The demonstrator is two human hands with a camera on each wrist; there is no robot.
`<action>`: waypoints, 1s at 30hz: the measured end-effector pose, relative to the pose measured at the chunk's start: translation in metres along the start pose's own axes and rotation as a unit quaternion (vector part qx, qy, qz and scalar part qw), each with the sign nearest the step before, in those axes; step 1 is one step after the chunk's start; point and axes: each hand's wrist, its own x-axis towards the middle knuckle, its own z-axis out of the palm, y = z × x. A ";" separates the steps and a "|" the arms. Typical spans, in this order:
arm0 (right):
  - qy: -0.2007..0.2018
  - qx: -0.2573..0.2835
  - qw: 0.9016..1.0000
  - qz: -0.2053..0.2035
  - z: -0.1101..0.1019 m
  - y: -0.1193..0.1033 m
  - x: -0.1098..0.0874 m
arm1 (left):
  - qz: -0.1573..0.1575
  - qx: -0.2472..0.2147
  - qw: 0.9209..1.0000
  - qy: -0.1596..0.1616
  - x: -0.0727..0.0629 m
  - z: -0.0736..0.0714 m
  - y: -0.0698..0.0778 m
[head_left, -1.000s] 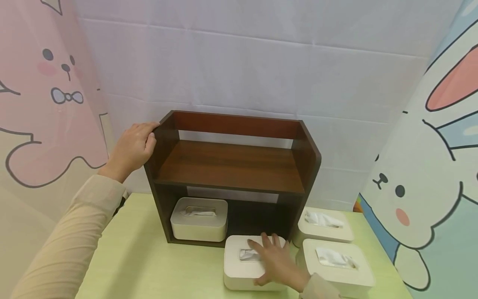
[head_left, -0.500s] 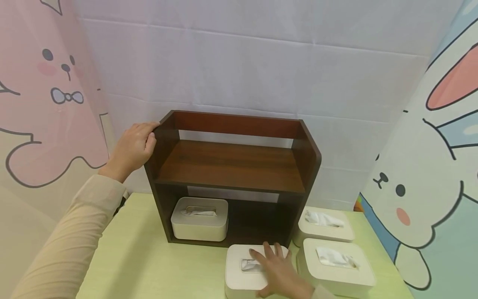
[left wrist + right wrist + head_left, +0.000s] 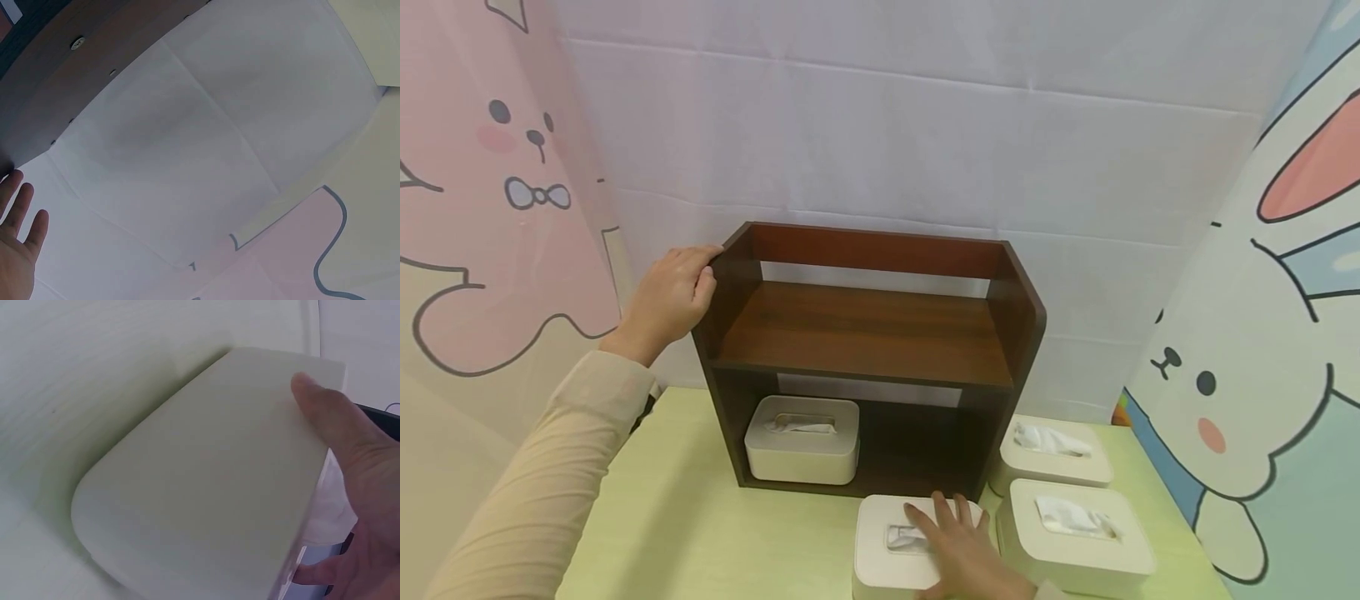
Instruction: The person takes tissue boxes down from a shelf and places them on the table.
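A dark brown two-tier shelf (image 3: 865, 333) stands on the pale green table. My left hand (image 3: 670, 292) rests at the top of its left side panel (image 3: 94, 62); several fairly straight fingers (image 3: 20, 203) show beside that panel in the left wrist view. Over a white tissue box (image 3: 887, 567) in front of the shelf, my right hand (image 3: 962, 550) spreads its fingers across the lid. The thumb (image 3: 319, 403) presses the box's long side in the right wrist view, so the hand grips the box from above. Another tissue box (image 3: 802, 458) sits on the lower shelf, left side.
Two more white tissue boxes (image 3: 1075, 550) stand on the table right of the shelf, one behind the other. The lower compartment has room (image 3: 910, 442) right of its box. A white cloth (image 3: 880, 125) hangs behind, with cartoon-printed cloths at both sides.
My right hand and the tissue box under it have moved toward me, away from the shelf's front edge. My left hand and the shelf stay in place.
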 end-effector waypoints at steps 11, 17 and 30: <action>-0.041 0.022 0.999 -0.020 -0.012 0.003 0.005 | 0.000 0.000 1.000 -0.001 0.000 0.002 -0.002; -0.024 0.026 0.998 -0.045 -0.014 0.005 0.012 | -0.001 0.002 1.000 -0.003 -0.001 0.004 -0.002; -0.003 0.077 0.993 -0.088 -0.023 -0.002 0.041 | -0.001 -0.002 1.000 0.001 -0.001 0.002 -0.001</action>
